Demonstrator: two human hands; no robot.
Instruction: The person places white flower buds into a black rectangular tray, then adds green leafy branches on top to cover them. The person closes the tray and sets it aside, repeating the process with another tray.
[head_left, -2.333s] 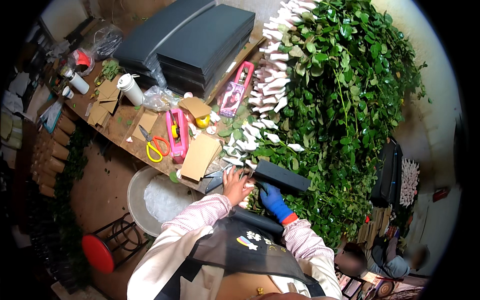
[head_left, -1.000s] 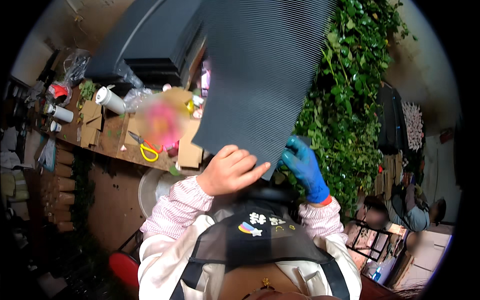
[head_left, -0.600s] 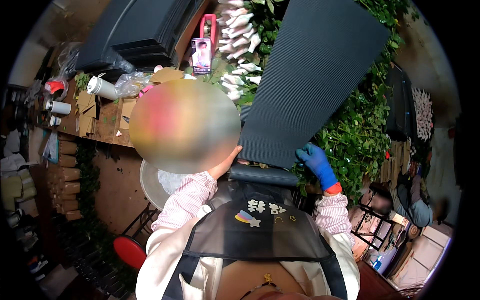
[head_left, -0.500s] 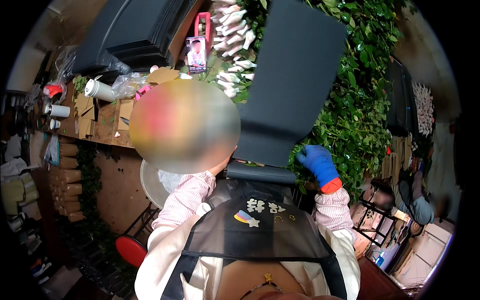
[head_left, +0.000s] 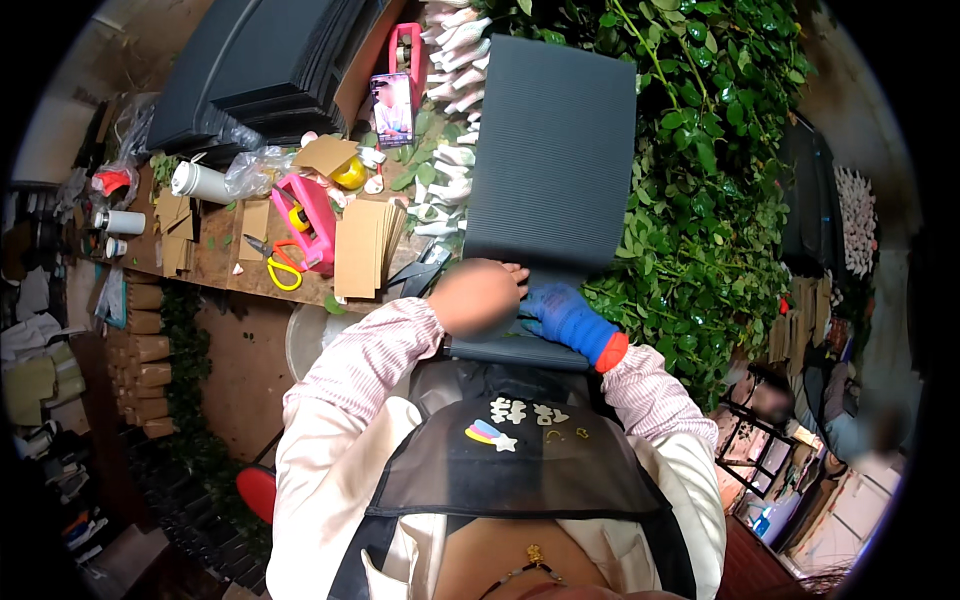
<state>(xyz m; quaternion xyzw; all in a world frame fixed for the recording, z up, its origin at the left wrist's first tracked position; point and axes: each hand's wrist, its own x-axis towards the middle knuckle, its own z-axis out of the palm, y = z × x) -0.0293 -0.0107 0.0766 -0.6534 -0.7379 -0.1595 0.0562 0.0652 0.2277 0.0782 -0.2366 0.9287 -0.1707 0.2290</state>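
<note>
A dark grey corrugated sheet lies lengthwise in front of me, its near end bending down towards my hands. My left hand, bare and mostly blurred, is at that near end; a few fingertips show over the sheet. Right beside it, my right hand wears a blue knitted glove with an orange cuff, fingers curled at the same end. Both hands appear closed on the sheet's near edge, though the grip is partly hidden. Under them runs a dark ridged strip along the table edge.
Leafy green stems are heaped at the right. White-wrapped flower heads line the sheet's left side. On the table at left are yellow-handled scissors, a pink tape dispenser, brown cards and a phone. Dark sheets are stacked behind.
My right hand has moved left from the leaves to the sheet's near end, beside my left hand. The sheet has shifted left and lies straighter. The blur over the left side has shrunk, revealing the table items.
</note>
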